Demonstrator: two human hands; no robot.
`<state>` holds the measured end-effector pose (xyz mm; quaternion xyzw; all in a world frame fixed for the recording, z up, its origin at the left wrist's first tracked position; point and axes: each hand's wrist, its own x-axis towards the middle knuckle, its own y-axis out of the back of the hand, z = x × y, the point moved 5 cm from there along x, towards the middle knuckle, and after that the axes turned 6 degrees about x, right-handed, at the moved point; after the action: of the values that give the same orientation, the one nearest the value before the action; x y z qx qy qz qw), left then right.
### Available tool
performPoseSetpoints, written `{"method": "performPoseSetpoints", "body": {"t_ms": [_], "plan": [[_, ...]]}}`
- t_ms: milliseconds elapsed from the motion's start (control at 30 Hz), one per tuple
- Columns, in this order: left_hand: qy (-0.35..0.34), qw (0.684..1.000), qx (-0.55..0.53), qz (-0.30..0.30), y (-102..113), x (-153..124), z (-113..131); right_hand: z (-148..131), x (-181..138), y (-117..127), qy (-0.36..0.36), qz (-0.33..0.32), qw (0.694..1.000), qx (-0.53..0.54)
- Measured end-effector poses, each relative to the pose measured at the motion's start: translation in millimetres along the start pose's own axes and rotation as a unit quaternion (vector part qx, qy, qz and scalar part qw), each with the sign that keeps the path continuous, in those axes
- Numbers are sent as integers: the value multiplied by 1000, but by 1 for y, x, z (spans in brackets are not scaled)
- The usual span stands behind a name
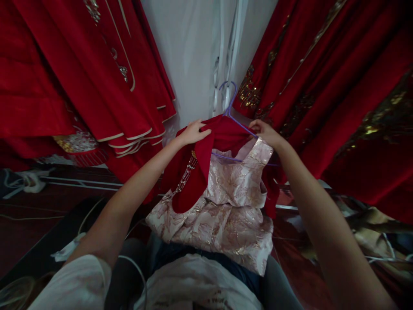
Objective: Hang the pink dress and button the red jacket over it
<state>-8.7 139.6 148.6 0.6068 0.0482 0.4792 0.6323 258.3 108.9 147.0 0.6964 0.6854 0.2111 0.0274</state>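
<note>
The person stands close between two racks of hanging clothes, both arms stretched forward. A purple wire hanger (240, 125) is held up at chest height, its hook free in the air in front of the white wall (190, 51), not on any rail that I can see. A pale pink brocade dress (232, 206) hangs from it, and a red jacket (206, 165) with a beaded trim is draped over the dress's shoulders. The left hand (193, 132) is clenched on the jacket's left shoulder, fingers curled over the cloth. The right hand (266, 131) is closed on the red cloth at the hanger's other arm; I cannot tell whether it pinches the wire as well. To my eye the step in hand is settling the jacket over the hanger's shoulders on top of the dress, and it looks partly done, since the left front hangs folded and bunched. Squaring it would call for both hands to pull evenly outward while keeping the hanger level, or the slippery layers may slide off one side. Red embroidered robes (80, 86) hang to the left and more red robes (338, 86) to the right, with cables on the dark floor (32, 215).
</note>
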Motion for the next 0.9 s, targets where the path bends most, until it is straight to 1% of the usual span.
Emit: {"method": "performPoseSetpoints", "body": {"t_ms": [33, 100, 133, 200, 300, 367, 467, 500, 533, 567, 633, 667, 700, 733, 833, 900], "plan": [[-8, 1000, 2, 9, 0, -1, 2, -4, -1, 8, 36, 38, 998, -36], [-19, 1000, 9, 23, 1, -5, 5, -10, -9, 29, 97, 120, 979, -133], [-21, 999, 15, 27, 1, -6, 7, -11, -15, 40, 107, 153, 965, -184], [-24, 999, 31, 31, 2, -9, 9, -7, -29, 65, 88, 196, 940, -264], [-36, 998, 49, 32, 0, -10, 12, 2, -51, 99, 64, 205, 928, -303], [-38, 997, 62, 31, -1, -10, 14, 5, -63, 116, 53, 217, 919, -324], [-29, 995, 96, 31, -1, -12, 18, -1, -78, 131, -7, 230, 904, -359], [-22, 993, 110, 30, -1, -14, 19, -6, -84, 132, -28, 226, 907, -354], [-12, 992, 125, 31, -1, -15, 20, -11, -90, 130, -47, 213, 917, -333], [-3, 990, 139, 32, -1, -17, 22, -17, -96, 126, -60, 193, 935, -291], [12, 987, 160, 32, -1, -20, 26, -24, -110, 108, -105, 117, 973, -167], [15, 986, 164, 32, -1, -21, 29, -25, -117, 96, -140, 72, 983, -100], [17, 986, 164, 29, -2, -22, 31, -25, -123, 82, -171, 35, 984, -43], [19, 986, 162, 27, -2, -23, 34, -24, -127, 69, -189, 11, 982, -10], [30, 987, 158, 22, -4, -27, 41, -20, -122, 24, -163, -44, 985, 19], [39, 985, 164, 23, -4, -29, 45, -16, -109, -6, -126, -38, 991, 28]]}}
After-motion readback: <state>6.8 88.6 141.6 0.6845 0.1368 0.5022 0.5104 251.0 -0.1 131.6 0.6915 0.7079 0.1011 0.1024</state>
